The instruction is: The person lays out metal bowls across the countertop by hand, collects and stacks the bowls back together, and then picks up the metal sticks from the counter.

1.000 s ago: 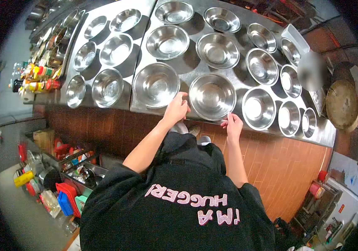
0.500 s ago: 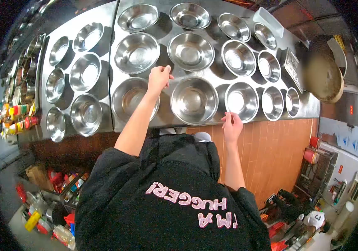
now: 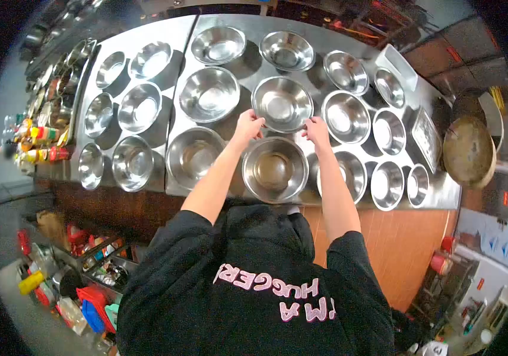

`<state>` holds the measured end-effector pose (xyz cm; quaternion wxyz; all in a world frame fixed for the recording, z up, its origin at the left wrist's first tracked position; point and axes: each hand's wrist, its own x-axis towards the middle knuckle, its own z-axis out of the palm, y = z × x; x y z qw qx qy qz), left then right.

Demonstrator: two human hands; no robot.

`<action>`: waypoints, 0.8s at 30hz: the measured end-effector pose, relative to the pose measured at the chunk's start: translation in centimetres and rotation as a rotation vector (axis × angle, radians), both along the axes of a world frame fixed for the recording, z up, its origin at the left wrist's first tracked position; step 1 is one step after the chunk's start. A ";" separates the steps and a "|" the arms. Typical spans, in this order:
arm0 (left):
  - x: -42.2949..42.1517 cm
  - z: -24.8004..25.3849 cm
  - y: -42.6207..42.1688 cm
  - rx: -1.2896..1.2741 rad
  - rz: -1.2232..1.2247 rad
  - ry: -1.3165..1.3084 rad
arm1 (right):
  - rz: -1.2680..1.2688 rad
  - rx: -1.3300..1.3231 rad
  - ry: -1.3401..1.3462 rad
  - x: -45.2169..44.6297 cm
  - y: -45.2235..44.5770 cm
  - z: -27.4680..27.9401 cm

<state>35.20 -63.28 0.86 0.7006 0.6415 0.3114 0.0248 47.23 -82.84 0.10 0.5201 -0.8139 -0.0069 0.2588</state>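
Note:
A stainless steel bowl (image 3: 282, 105) sits in the middle row of the metal table, between my two hands. My left hand (image 3: 249, 127) is closed with its fingertips on the bowl's near left rim. On the near right rim, my right hand (image 3: 317, 130) pinches in the same way. Just nearer to me stands another steel bowl (image 3: 275, 171), below both wrists. My right forearm partly covers a bowl (image 3: 353, 177) in the front row. A large bowl (image 3: 194, 158) stands by my left forearm, and another bowl (image 3: 209, 95) lies beyond my left hand.
Several more steel bowls stand in rows on the metal table (image 3: 174, 113). A white plastic container (image 3: 397, 66) is at the back right, beside a metal tray (image 3: 425, 139) and a big wok (image 3: 469, 149). Seasoning bottles (image 3: 43, 135) crowd the left end.
Both hands have moved to the middle-row bowl: my left hand went right, and my right hand reached forward from the table's front edge. The view has shifted, so the table appears lower.

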 end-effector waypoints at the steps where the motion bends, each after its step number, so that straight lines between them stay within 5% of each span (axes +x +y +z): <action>1: -0.5 0.9 -0.2 -0.070 0.035 -0.068 | -0.031 0.082 0.072 0.2 0.0 0.0; 7: -3.3 5.5 0.2 0.109 -0.139 -0.154 | 0.079 0.323 0.025 -1.3 -3.1 4.3; 11: -5.2 8.3 -0.7 0.140 -0.142 -0.241 | 0.057 0.531 -0.333 -5.3 -4.3 9.6; 13: -5.7 7.8 -0.9 0.160 -0.131 -0.295 | 0.226 0.222 -0.543 -6.4 -6.1 12.0; 14: -5.8 7.5 -1.3 -0.081 -0.013 -0.477 | 0.248 0.213 -0.826 -6.8 -6.3 12.5; 15: -6.3 9.9 -1.4 0.155 -0.154 -0.554 | 0.267 0.201 -1.108 -7.0 -6.4 12.9; 17: -6.3 10.0 -1.5 0.395 -0.182 -0.584 | 0.344 0.262 -1.171 -7.7 -7.2 13.9; 19: -5.6 9.7 -1.6 0.435 -0.176 -0.596 | 0.384 0.258 -1.161 -8.8 -7.9 15.5; 21: -5.0 9.9 -1.7 0.631 -0.122 -0.885 | 0.384 0.205 -1.292 -9.6 -8.2 16.5; 24: -5.3 11.5 -1.9 0.755 -0.148 -0.805 | 0.304 0.228 -1.361 -9.8 -8.5 16.2</action>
